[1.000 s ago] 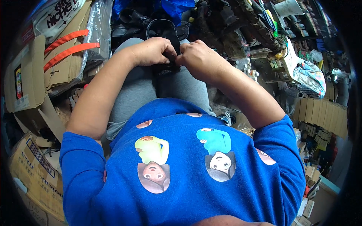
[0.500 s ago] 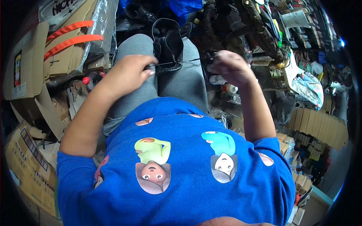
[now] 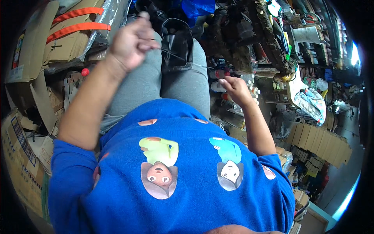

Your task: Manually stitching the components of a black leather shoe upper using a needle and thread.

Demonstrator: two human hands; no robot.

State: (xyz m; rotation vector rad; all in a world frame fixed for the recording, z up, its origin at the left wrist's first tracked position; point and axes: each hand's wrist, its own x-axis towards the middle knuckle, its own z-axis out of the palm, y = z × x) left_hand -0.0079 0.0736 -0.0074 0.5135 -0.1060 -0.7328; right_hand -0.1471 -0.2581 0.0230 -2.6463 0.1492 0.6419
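Observation:
A black leather shoe-like piece (image 3: 178, 52) with a curved rim lies clamped between my grey-trousered knees. Dark thread (image 3: 199, 65) crosses it and leads out to both sides. My left hand (image 3: 132, 43), raised above my left knee, is closed in a curled grip on the thread and partly smeared by motion. To the right of my right thigh, my right hand (image 3: 236, 89) has thumb and forefinger pinched together on the thread's other side. The thread inside each hand is too thin to make out fully.
Flattened cardboard (image 3: 74, 43) with orange straps (image 3: 78, 27) and clear plastic stands at the left, near a red bottle cap (image 3: 85, 71). A blue plastic bag (image 3: 198, 9) lies beyond my knees. Bottles (image 3: 230, 104) and cluttered shelves fill the right side.
My left hand has swung up and away, past the left knee. My right hand has dropped lower, toward my body. The black piece stays between my knees.

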